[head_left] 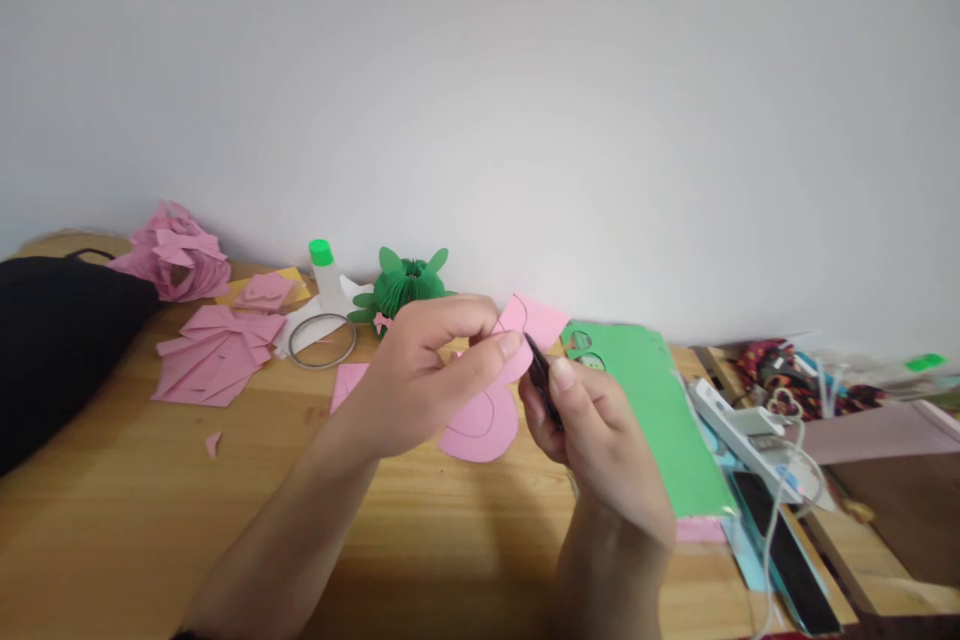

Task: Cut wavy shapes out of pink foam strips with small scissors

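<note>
Between the thumb and fingers of my left hand (442, 370) is a piece of pink paper (546, 317) with a dark curved line drawn on it. My right hand (592, 430) is closed round black scissors (541, 375), their narrow tip against the pink paper's edge; most of them is hidden in the fist. Below the hands shows a rounded pink paper piece (480, 435) with a drawn curve; I cannot tell whether it hangs from the left hand or lies on the table. Behind my left hand stands a green folded-paper figure (409, 288) with leaf-like parts.
Left on the wooden table (135, 520) are pink folded papers (217, 355), a glue stick (324, 270), a grey ring (322, 341) and a dark cloth item (67, 340). Right are green sheets (675, 430), a power strip (742, 435) with cables and a phone (787, 550). A wall rises behind.
</note>
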A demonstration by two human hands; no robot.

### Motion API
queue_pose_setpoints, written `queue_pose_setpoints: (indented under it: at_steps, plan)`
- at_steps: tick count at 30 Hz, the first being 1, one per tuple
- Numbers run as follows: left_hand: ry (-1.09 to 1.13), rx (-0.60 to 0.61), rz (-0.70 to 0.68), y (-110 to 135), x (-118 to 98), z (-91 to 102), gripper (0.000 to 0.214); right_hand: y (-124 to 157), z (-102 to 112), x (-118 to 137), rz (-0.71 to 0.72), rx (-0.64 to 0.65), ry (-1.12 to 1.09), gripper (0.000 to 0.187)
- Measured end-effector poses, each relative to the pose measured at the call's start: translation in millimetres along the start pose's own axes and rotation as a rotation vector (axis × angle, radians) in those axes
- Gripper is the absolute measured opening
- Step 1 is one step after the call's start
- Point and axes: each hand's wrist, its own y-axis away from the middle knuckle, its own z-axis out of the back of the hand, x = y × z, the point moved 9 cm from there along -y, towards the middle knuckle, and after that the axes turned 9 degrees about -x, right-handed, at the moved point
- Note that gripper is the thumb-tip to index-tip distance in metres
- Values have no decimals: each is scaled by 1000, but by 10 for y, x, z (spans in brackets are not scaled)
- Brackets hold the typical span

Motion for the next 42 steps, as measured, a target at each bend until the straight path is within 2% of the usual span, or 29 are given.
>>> queue_pose_setpoints:
  at_steps: [5,14,20,31,42]
  plan:
    - [57,23,54,2,19,-16,25,0,-1,-8,-4,-1,-13,47]
    - [115,75,49,0,8,-61,31,-9,32,-78,-32,-50,25,49]
    - [172,98,70,8,20,-85,31,-11,16,-43,-10,-36,6,48]
    - [199,79,59,-9,12,-38,33,-7,-8,-21,-7,-1,23,47]
    - [217,219,160,57,89,-170,35,-21,32,-85,-64,-63,7,53]
